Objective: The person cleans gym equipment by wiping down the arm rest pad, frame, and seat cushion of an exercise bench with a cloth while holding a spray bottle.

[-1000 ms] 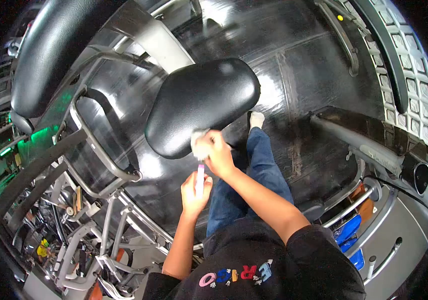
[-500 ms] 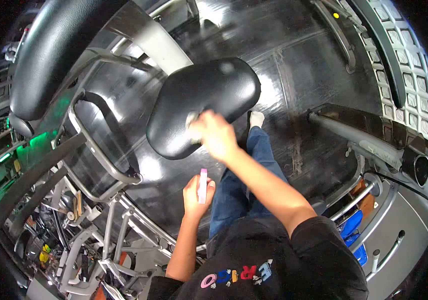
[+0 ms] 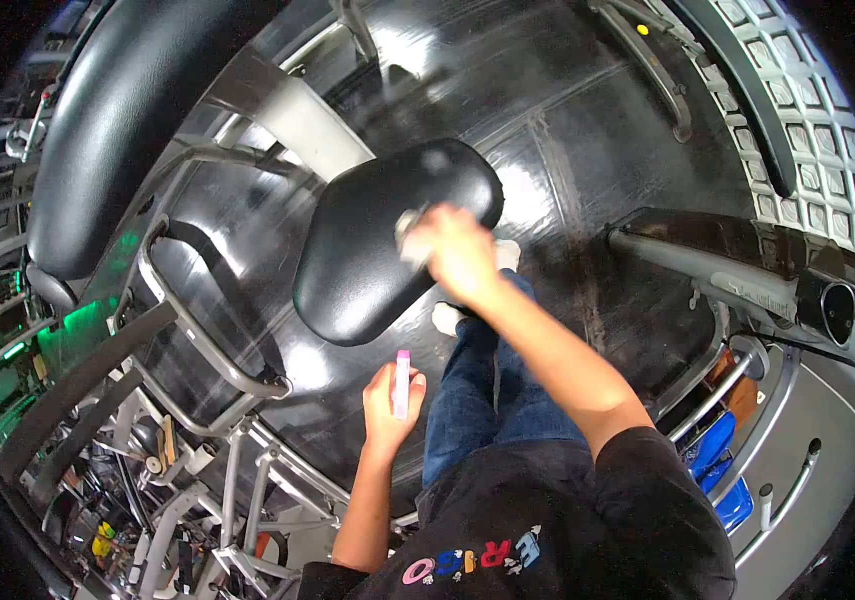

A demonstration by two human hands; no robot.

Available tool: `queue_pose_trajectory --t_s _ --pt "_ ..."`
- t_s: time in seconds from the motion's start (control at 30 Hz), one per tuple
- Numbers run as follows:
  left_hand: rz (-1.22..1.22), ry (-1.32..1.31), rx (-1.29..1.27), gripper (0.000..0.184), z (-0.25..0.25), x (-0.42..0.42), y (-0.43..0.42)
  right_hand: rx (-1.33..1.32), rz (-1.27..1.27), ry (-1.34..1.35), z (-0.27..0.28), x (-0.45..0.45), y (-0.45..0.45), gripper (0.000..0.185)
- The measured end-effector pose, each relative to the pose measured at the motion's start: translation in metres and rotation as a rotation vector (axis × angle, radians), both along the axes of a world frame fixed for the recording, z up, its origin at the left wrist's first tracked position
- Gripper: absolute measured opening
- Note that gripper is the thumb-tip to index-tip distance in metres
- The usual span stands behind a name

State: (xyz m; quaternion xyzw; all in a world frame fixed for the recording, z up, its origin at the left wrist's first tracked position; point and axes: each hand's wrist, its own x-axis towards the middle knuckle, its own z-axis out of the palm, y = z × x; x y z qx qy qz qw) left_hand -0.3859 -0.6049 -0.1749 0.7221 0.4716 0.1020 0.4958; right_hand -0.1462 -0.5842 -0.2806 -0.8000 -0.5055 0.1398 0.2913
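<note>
My right hand (image 3: 460, 255), smeared by motion, is closed on a crumpled whitish cloth (image 3: 413, 242) over the right part of a black padded seat (image 3: 348, 275). The cloth looks to be against the glossy pad, though the blur hides the exact contact. Lower down, my left hand (image 3: 384, 408) wraps round a slim, pale translucent bottle (image 3: 402, 388) with a pink top. That bottle is held upright, in front of my body and apart from the seat.
A large black backrest (image 3: 118, 130) rises at upper left, joined by a pale metal post (image 3: 313, 125). Grey tubular frames (image 3: 198, 320) stand to the left. Another machine's arm (image 3: 708, 265) is at right. Dark reflective flooring (image 3: 608, 130) lies beneath.
My right hand and the cloth have moved to the right across the seat. The left hand still holds the bottle in nearly the same place. The view has shifted slightly.
</note>
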Motion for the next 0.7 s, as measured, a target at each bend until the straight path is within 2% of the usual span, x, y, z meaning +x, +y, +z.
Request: queue_pose_trajectory --t_s 0.03,0.1,0.13,0.17,0.2,0.23,0.27,0.3,0.33,0.43,0.47,0.5,0.53,0.57,0.6,0.63,0.7 --pt "-0.016 -0.016 -0.006 0.009 0.002 0.004 0.001 -0.036 0.170 -0.046 0.011 -0.020 -0.008 0.021" --pt "-0.041 -0.032 -0.010 0.009 0.008 0.010 0.005 0.145 0.360 -0.142 0.025 -0.029 -0.022 0.023" --pt "-0.042 -0.023 -0.043 0.011 0.013 0.013 0.007 0.161 0.394 -0.238 0.014 -0.017 -0.026 0.026" --pt "-0.038 -0.013 -0.074 0.013 0.016 0.014 0.010 0.082 0.389 -0.212 0.000 0.002 -0.024 0.025" --pt "-0.037 -0.008 -0.068 0.013 0.018 0.014 0.014 -0.045 0.294 -0.106 0.008 0.029 -0.017 0.027" --pt "-0.037 -0.007 -0.071 0.013 0.019 0.014 0.016 0.003 0.128 -0.140 0.005 0.058 -0.010 0.023" --pt "-0.038 -0.010 -0.076 0.013 0.018 0.015 0.018 0.204 0.023 -0.201 0.003 0.089 -0.004 0.025" --pt "-0.039 -0.010 -0.079 0.013 0.015 0.014 0.018 0.002 -0.169 -0.265 0.018 0.105 0.007 0.027" --pt "-0.018 -0.023 -0.083 0.013 0.010 0.016 0.021 -0.077 -0.222 -0.247 0.016 0.125 0.017 0.033" --pt "-0.012 -0.026 -0.073 0.013 0.002 0.024 0.026 -0.103 -0.347 -0.152 0.006 0.110 0.027 0.040" --pt "0.000 -0.011 -0.103 0.013 0.000 0.027 0.027 0.073 -0.369 -0.110 0.012 0.098 0.022 0.040" --pt "0.012 0.004 -0.131 0.013 -0.003 0.030 0.028 0.071 -0.358 -0.093 0.018 0.083 0.017 0.043" --pt "0.016 0.004 -0.130 0.013 -0.009 0.033 0.028 0.095 -0.263 -0.126 0.025 0.066 0.010 0.040" --pt "0.040 -0.032 -0.153 0.013 -0.016 0.035 0.028 0.236 -0.077 -0.143 0.021 0.048 0.007 0.032" --pt "0.059 -0.066 -0.177 0.013 -0.020 0.036 0.029 0.212 0.094 0.171 0.009 0.024 0.006 0.019" --pt "0.055 -0.062 -0.181 0.013 -0.021 0.039 0.030 0.043 0.294 0.033 -0.005 -0.004 -0.009 0.029" --pt "0.083 -0.072 -0.208 0.013 -0.021 0.047 0.034 0.209 0.405 -0.189 0.002 -0.023 -0.013 0.029"
